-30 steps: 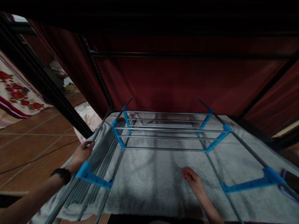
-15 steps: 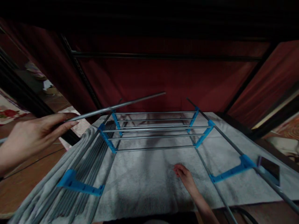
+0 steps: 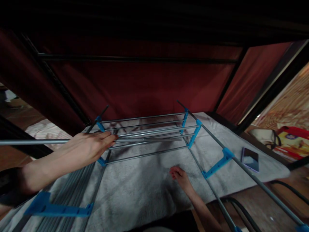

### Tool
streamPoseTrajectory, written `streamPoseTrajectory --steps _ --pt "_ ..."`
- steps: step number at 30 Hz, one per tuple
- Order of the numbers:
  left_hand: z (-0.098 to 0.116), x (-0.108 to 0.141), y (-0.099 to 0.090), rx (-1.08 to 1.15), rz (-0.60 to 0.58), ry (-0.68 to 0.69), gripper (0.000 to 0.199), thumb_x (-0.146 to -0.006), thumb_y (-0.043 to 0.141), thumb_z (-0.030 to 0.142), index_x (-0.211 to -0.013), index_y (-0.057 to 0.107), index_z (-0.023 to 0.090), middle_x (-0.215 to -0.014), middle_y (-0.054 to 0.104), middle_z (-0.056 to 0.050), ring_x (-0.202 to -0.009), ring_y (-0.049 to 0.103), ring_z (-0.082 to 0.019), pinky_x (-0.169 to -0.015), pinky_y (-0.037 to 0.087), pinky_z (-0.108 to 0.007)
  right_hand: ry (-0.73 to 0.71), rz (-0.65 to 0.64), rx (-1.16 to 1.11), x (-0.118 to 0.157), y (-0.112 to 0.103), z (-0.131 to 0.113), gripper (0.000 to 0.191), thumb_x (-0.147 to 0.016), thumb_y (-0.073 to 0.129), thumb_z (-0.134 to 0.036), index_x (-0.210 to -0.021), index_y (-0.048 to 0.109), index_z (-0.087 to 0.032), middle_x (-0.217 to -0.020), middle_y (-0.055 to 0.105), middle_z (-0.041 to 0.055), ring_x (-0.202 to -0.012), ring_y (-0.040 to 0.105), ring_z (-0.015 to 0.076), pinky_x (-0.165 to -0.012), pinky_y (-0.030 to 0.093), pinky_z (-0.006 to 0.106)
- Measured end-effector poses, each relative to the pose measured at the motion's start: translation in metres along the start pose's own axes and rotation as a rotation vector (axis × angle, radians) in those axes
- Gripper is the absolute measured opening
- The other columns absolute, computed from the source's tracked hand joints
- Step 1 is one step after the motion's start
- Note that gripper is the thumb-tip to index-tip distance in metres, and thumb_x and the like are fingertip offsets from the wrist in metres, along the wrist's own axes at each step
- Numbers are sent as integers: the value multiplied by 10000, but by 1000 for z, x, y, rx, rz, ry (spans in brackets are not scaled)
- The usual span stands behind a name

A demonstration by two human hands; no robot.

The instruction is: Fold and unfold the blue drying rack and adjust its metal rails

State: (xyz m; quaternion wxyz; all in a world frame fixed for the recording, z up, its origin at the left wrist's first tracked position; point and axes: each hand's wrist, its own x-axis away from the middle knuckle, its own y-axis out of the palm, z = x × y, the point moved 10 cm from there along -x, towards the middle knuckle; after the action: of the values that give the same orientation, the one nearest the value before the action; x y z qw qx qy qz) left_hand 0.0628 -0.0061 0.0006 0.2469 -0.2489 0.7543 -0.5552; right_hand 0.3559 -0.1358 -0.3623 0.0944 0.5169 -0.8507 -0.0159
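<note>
My left hand (image 3: 89, 146) is closed around a thin grey metal tube (image 3: 36, 141). The tube lies roughly level, one end past the left picture edge, the other over the shelf rods. Around it stands a rack frame of grey tubes with blue plastic brackets (image 3: 194, 135); several rods (image 3: 149, 154) span its far part. The hand covers the far left brackets. Nearer me, a left bracket (image 3: 62, 209) and a right bracket (image 3: 217, 164) have no rods between them. Above the blanket, my right hand (image 3: 180, 177) has its fingers curled in; anything inside them is hidden.
A light grey blanket (image 3: 135, 187) lies under the frame. Several loose tubes (image 3: 70, 190) rest on it at the left. A phone (image 3: 250, 159) lies at the right. Dark red curtains (image 3: 149, 87) hang behind dark posts, and a red and yellow package (image 3: 292, 143) is at far right.
My left hand has moved right and in over the frame, bringing the tube from a slant to nearly level above the rods. The view has shifted right. My right hand remains curled.
</note>
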Motion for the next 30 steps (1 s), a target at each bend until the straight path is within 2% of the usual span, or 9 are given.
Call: streamPoseTrajectory --steps 2,4,8,12,16,22,26,28,30 --pt "17 -10 7 -49 -42 54 350 -991 357 222 -1213 624 258 -1108 692 -19 -814 627 -151 -688 418 -235 3 1 -1 -1 0 0 366 -660 738 -565 -812 714 -233 -747 698 60 -640 607 197 -584 508 337" --pt "35 -21 8 -81 -52 91 369 -1013 336 245 -1269 601 265 -1113 688 -34 -774 629 -158 -651 409 -247 5 2 4 -3 0 -1 372 -650 726 -572 -807 701 -236 -733 695 39 -629 596 189 -579 501 334" --pt "69 -45 6 -1 -30 136 367 -1035 356 446 -1177 650 277 -1035 705 -39 -778 664 -185 -649 439 -266 20 -15 10 -5 0 1 364 -652 709 -561 -827 694 -242 -745 703 33 -651 605 192 -602 505 341" --pt "100 -69 16 136 -73 152 275 -1021 410 323 -1039 665 221 -976 727 -64 -802 698 -197 -703 479 -282 41 -18 1 -6 -2 1 357 -647 705 -559 -840 681 -259 -762 699 38 -672 621 206 -624 518 364" --pt "126 -87 28 212 -62 181 253 -1002 432 279 -1046 662 181 -995 734 -99 -869 718 -223 -731 503 -298 55 -23 -4 -5 -6 -2 291 -667 700 -513 -847 674 -285 -786 701 22 -693 627 210 -639 523 369" --pt "152 -99 44 341 -63 202 279 -1005 464 336 -1162 669 230 -1099 741 -79 -986 705 -238 -815 508 -318 85 -5 -73 -1 -16 -2 321 -636 726 -481 -881 688 -278 -823 717 29 -708 623 208 -668 532 367" --pt "171 -102 50 345 -9 182 238 -991 519 356 -1098 694 235 -1076 746 -72 -1002 698 -251 -818 496 -328 101 31 -119 1 -23 0 322 -674 724 -460 -933 697 -270 -874 729 28 -758 629 207 -710 537 363" --pt "176 -98 60 346 12 140 223 -994 512 333 -1037 699 219 -1047 740 -82 -969 701 -250 -806 495 -335 108 49 -136 2 -28 1 309 -690 720 -432 -960 697 -283 -905 733 19 -788 640 211 -735 542 368" --pt "179 -87 77 377 -6 91 223 -1001 488 311 -1019 690 218 -1027 732 -77 -931 705 -244 -785 496 -336 115 69 -160 4 -35 2 324 -691 728 -396 -997 698 -291 -954 739 22 -823 655 218 -762 548 373"
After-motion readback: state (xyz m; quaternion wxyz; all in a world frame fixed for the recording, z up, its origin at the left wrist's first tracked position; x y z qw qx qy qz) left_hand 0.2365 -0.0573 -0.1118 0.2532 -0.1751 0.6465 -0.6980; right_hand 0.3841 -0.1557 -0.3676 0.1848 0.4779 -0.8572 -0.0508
